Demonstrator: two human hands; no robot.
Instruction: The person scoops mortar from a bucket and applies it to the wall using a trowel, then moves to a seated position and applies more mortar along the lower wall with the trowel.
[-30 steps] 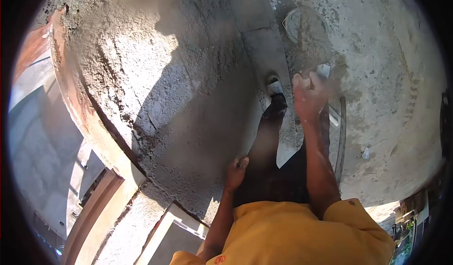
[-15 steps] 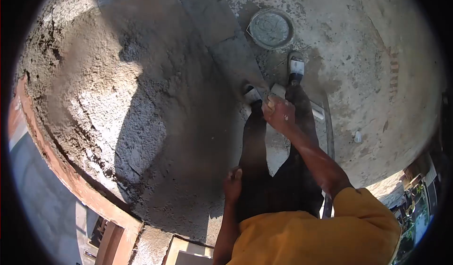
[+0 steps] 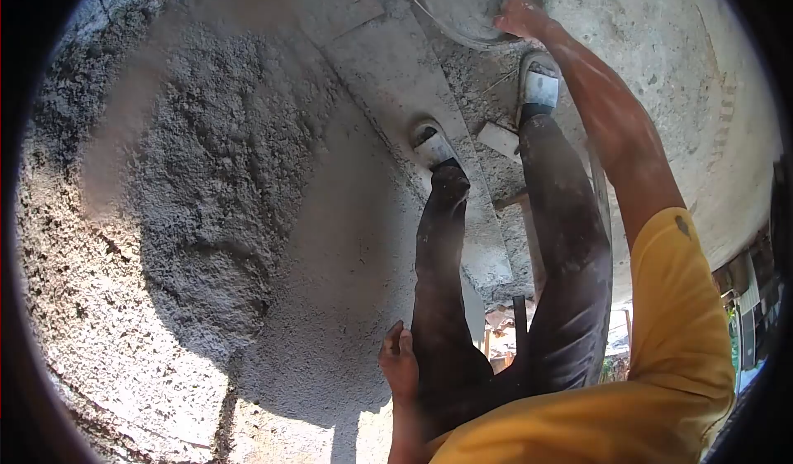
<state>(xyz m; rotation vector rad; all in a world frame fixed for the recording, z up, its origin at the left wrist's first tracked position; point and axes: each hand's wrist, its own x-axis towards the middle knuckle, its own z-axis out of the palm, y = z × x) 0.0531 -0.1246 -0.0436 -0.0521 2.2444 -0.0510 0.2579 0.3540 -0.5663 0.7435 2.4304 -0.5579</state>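
My right hand (image 3: 522, 18) is at the right side of a round basin (image 3: 451, 35) of grey wet mix, beyond my feet. Its fingers are closed at the rim; whatever they grip is hidden. My left hand (image 3: 400, 363) hangs beside my left thigh, fingers loosely curled and thumb apart, with nothing visible in it. To its left is a rough grey mortar surface (image 3: 206, 158) with a smoother, darker patch (image 3: 347, 208). A pale flat rectangular piece (image 3: 500, 140) lies between my feet.
My left foot (image 3: 434, 144) stands on a long grey board (image 3: 396, 76); my right foot (image 3: 538, 91) is just right of it. Another flat board (image 3: 347, 6) lies at the top. Pale concrete ground (image 3: 661, 76) extends to the right. Bright sunlight falls on the lower left surface.
My right hand has moved from in front of my legs up to the basin, with the arm stretched out. My left hand stays low by my thigh. The view has shifted.
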